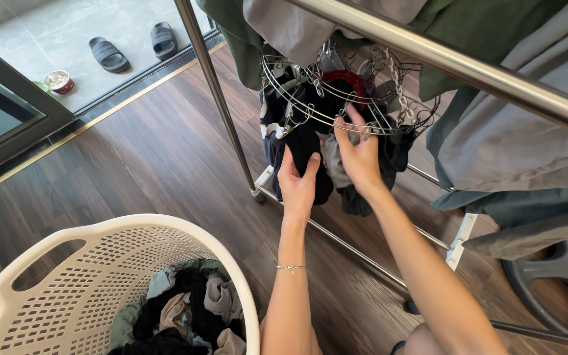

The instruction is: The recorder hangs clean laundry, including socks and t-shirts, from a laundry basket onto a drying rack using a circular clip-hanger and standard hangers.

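A round wire clip hanger [310,108] hangs from a steel drying rack, with several dark small garments pegged to it. My left hand [298,183] grips a black garment [305,141] hanging from the hanger, thumb and fingers pinching it from below. My right hand [357,152] reaches up to the hanger's rim, fingers on a metal clip [356,125] beside a grey piece. A thin bracelet circles my left wrist.
A white perforated laundry basket [116,260] with mixed clothes stands at the lower left. Grey and green garments [514,138] drape over the rack's top bar [455,62]. A rack upright [221,105] stands left. Two dark slippers [108,54] and a small bowl lie past the door threshold. A weight plate [563,289] lies right.
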